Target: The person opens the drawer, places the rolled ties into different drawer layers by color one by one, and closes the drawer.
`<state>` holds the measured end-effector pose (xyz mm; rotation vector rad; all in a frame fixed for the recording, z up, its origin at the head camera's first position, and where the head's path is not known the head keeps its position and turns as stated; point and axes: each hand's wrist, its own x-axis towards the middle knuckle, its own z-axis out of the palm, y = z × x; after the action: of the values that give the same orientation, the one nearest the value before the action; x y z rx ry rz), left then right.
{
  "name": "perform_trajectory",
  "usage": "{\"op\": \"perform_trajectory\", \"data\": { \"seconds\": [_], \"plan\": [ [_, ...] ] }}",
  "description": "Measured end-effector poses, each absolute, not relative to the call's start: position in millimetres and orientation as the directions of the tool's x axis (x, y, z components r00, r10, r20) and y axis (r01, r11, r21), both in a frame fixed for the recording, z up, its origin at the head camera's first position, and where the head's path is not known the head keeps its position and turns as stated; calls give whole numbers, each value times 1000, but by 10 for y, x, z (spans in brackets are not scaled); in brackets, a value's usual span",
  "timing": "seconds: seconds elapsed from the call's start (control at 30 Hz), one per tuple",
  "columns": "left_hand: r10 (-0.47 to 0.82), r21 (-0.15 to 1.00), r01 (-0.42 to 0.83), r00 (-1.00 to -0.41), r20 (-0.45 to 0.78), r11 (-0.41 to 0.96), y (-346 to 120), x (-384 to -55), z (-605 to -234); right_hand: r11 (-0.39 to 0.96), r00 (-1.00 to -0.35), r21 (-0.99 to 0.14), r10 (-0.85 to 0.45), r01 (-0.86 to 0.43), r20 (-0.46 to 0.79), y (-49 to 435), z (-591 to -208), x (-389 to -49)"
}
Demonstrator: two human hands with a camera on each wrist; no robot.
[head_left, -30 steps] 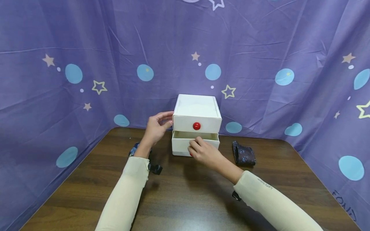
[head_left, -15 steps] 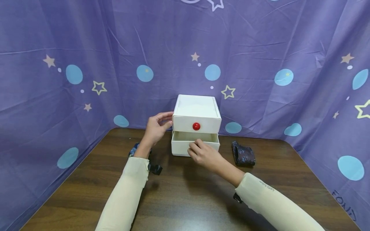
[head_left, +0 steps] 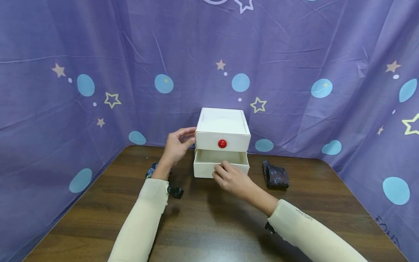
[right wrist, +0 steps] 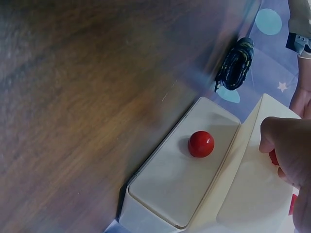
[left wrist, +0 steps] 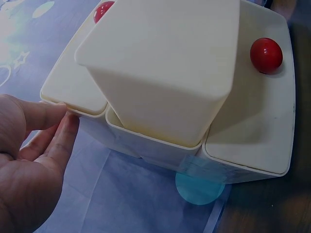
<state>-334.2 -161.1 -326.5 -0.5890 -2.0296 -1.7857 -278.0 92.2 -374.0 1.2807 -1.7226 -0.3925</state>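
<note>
A white drawer unit (head_left: 222,122) stands against the curtain; the left wrist view shows it has three tiers. Its middle drawer (head_left: 200,169) is pulled out, its inside bare where visible. My right hand (head_left: 231,177) pinches that drawer's red knob (right wrist: 273,157), mostly hidden by the fingers. Above it, the top drawer (head_left: 206,140) is closed, with a round red knob (head_left: 222,143). Straight fingers of my left hand (head_left: 176,145) touch the unit's upper left side, thumb by the front edge. Below, the closed bottom drawer (right wrist: 165,189) shows its own red knob (right wrist: 200,144).
A dark folded cloth with a blue pattern (head_left: 276,176) lies right of the unit. Another dark patterned bundle (head_left: 151,170) sits behind my left wrist. The brown wooden table (head_left: 203,222) reaches back to a purple curtain (head_left: 278,47) with stars and blue dots.
The middle drawer has slid a little farther out toward me, my right hand moving with it on the knob. My left hand stays at the unit's side.
</note>
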Motion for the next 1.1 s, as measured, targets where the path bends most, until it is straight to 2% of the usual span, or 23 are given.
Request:
{"op": "perform_trajectory", "data": {
  "seconds": [0.57, 1.1],
  "plan": [
    [66, 839, 536, -844, 532, 97, -1616, -3348, -3268, 408, -4, 712, -869, -571, 494, 917, -3744, -2704],
    [66, 834, 541, -841, 537, 109, -1610, -3354, -3275, 391, -25, 731, -889, -559, 457, 943, -3752, -2599]
  ]
}}
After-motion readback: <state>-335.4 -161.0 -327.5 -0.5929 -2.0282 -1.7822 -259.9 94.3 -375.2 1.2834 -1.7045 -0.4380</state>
